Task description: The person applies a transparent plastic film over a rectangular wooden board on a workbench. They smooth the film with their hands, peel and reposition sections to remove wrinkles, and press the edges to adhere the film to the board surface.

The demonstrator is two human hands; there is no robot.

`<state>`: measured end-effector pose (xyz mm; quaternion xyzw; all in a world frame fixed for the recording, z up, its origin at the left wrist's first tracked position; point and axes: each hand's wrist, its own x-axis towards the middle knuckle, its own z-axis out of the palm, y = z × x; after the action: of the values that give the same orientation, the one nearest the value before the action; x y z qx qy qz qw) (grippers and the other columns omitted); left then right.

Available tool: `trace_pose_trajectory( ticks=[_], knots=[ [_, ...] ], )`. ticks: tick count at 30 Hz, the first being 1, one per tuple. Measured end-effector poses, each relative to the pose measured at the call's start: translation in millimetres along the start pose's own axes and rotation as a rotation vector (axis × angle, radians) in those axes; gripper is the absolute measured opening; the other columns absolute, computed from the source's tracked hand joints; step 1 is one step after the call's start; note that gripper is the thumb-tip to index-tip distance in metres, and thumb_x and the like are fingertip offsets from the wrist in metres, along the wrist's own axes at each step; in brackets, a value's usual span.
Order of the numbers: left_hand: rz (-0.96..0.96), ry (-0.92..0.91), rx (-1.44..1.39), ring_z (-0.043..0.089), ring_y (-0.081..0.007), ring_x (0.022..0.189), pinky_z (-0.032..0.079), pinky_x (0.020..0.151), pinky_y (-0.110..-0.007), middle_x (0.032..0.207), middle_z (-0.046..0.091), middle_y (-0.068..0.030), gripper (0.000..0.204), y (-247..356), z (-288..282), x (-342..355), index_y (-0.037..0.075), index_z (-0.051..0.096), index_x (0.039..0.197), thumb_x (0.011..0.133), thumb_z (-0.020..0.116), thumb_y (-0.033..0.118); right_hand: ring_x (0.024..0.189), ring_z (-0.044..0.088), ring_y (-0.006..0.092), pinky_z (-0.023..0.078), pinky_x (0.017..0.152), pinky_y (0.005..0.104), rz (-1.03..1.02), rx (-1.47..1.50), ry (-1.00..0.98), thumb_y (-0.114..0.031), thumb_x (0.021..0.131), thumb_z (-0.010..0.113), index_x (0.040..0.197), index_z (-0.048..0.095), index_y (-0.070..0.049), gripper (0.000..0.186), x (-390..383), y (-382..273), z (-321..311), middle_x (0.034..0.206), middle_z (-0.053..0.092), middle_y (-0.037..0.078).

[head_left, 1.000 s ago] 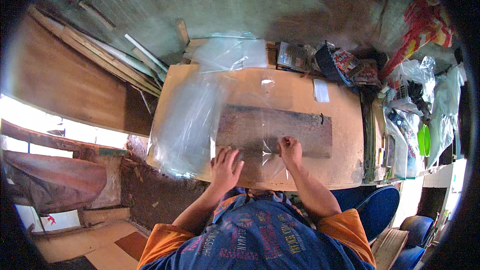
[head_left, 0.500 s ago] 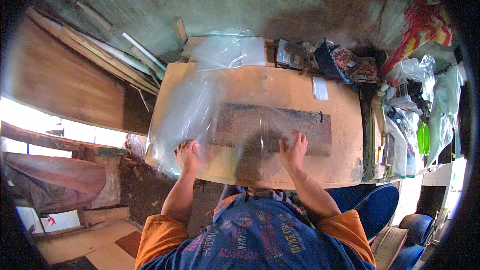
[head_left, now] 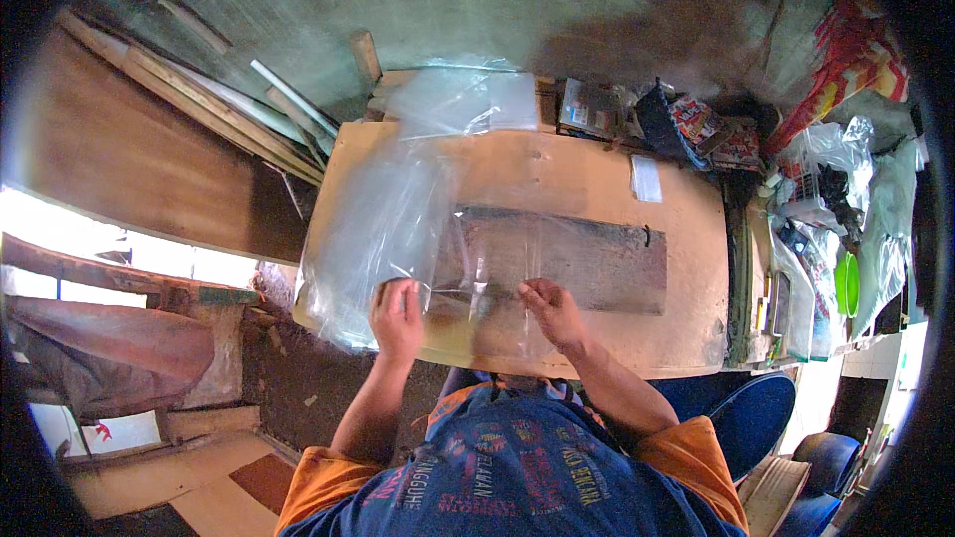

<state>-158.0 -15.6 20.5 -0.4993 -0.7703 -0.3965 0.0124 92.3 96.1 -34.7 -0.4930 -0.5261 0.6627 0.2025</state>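
My left hand [head_left: 397,321] is closed, its fingers curled on the left edge of a clear plastic sheet [head_left: 487,273]. With thumb and fingers pinched together, my right hand [head_left: 554,312] grips the sheet's right side. The see-through film spans the gap between both hands, above a dark flat rectangular board [head_left: 607,264] on the wooden table. Beside my left hand, a heap of clear plastic [head_left: 363,229] covers the table's left part and hangs over its front-left edge. Whether the held film is a single layer or a bag, I cannot tell.
The pale wooden table [head_left: 676,343] has a curved-looking front edge close to my body. More plastic [head_left: 458,99] lies at its back, near a small white paper stack [head_left: 646,179]. Plastic bags [head_left: 885,239] crowd the right side; a blue chair [head_left: 746,408] stands below.
My right hand has moved left and closed from spread fingers into a pinch on the film. My left hand has shifted slightly right, and the film between them has drawn narrower.
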Motion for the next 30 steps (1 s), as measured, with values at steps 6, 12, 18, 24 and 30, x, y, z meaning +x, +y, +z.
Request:
trace_pose_trajectory(
  ticks=[6,12,18,24,30],
  knots=[
    [0.140,-0.105,-0.077,0.065,-0.0318,0.091,0.049,0.079,-0.041,0.098,0.070,-0.0096,0.006,49.1,4.8,-22.9,0.006,0.066,0.096,0.090,0.067,0.008,0.086,0.064,0.0159,0.047,0.073,0.0333,0.213,0.579,-0.282,-0.047,0.098,0.062,0.121,0.061,-0.008,0.045,2.6,-24.2,20.8,0.098,0.068,0.002],
    [0.195,-0.179,-0.101,0.065,-0.0297,0.095,0.048,0.083,-0.042,0.102,0.069,-0.0076,0.010,48.9,11.7,-45.4,0.008,0.066,0.099,0.090,0.068,0.011,0.077,0.061,0.0129,0.047,0.067,0.0291,0.181,0.680,-0.232,-0.018,0.096,0.066,0.127,0.057,-0.010,0.033,10.0,-20.4,-0.6,0.095,0.066,0.000],
    [0.136,-0.286,-0.023,0.061,-0.0336,0.106,0.046,0.090,-0.043,0.112,0.066,-0.0126,0.025,48.1,13.9,-50.5,0.008,0.063,0.113,0.093,0.067,0.022,0.071,0.058,0.0118,0.048,0.063,0.0270,-0.162,0.561,-0.179,-0.004,0.096,0.062,0.136,0.053,-0.010,0.042,7.2,-19.5,-11.2,0.087,0.061,0.000],
    [-0.190,-0.427,-0.250,0.057,-0.0375,0.115,0.045,0.098,-0.044,0.125,0.059,-0.0204,0.043,24.3,23.9,-64.9,0.003,0.053,0.132,0.101,0.056,0.032,0.066,0.055,0.0120,0.045,0.057,0.0272,0.073,0.474,-0.119,-0.004,0.097,0.061,0.146,0.046,-0.012,0.051,-15.0,-18.3,-22.4,0.083,0.058,0.001],
    [-0.372,-0.327,-0.535,0.051,-0.0340,0.128,0.041,0.108,-0.041,0.140,0.049,-0.0246,0.054,-4.6,50.2,-65.7,-0.002,0.042,0.144,0.104,0.051,0.034,0.068,0.053,0.0110,0.043,0.057,0.0254,-0.063,0.575,-0.319,-0.006,0.098,0.060,0.156,0.033,-0.016,0.064,-11.9,-66.4,8.8,0.088,0.055,0.001]
  ],
)
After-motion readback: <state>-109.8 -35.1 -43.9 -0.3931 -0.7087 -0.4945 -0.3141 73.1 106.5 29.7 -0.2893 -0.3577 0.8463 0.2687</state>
